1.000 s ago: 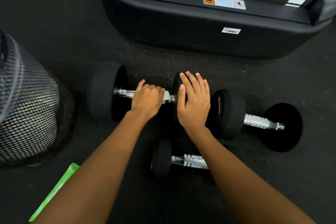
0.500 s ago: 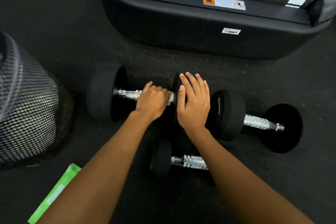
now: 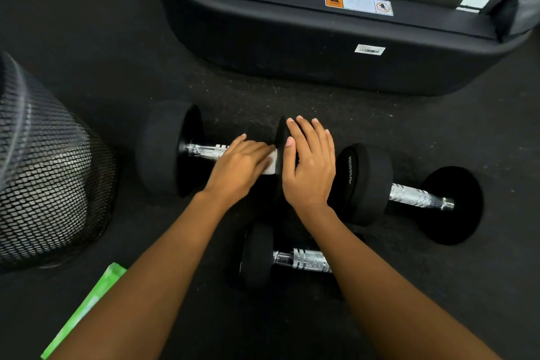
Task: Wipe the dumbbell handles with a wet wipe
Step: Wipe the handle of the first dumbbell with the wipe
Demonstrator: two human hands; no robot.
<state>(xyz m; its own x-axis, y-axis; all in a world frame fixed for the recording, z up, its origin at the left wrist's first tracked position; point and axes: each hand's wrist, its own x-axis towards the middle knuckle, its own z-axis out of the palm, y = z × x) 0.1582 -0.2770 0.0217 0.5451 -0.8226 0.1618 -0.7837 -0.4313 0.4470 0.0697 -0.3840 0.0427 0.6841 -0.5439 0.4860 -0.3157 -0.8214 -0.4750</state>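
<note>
Three black dumbbells with chrome handles lie on the dark floor. My left hand presses a white wet wipe against the right end of the handle of the left dumbbell. My right hand rests flat, fingers spread, on that dumbbell's right head. A second dumbbell lies to the right. The third and smaller one lies nearer to me, partly hidden under my right forearm.
A black mesh bin stands at the left. A green wipe packet lies at the lower left by my left arm. The black base of a treadmill spans the back.
My left hand has slid the wipe rightward along the handle, from its middle up to the right head. My right hand has stayed in place.
</note>
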